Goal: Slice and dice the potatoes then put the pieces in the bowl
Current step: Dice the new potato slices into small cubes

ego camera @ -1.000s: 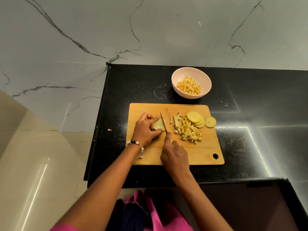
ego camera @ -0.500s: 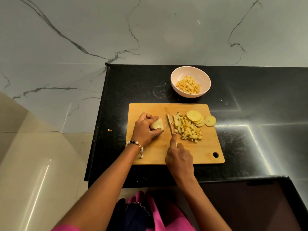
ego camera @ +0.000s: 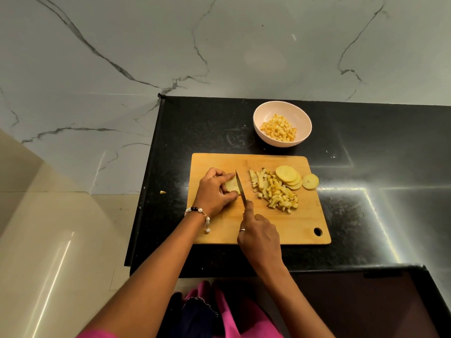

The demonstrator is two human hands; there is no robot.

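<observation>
A wooden cutting board lies on the black counter. My left hand grips a potato piece on the board's left side, fingers curled over it. My right hand holds a knife, index finger along the spine, with the blade set against the potato piece's right edge. A heap of diced potato and a few round slices lie to the right, one slice at the board's edge. A pale bowl behind the board holds diced potato.
A small potato scrap lies on the counter left of the board. The black counter extends right; its left edge drops to a tiled floor. A marble wall stands behind.
The knife pushed a cut slice right toward the heap, then came back left to the potato piece. My left hand has kept its grip on the piece.
</observation>
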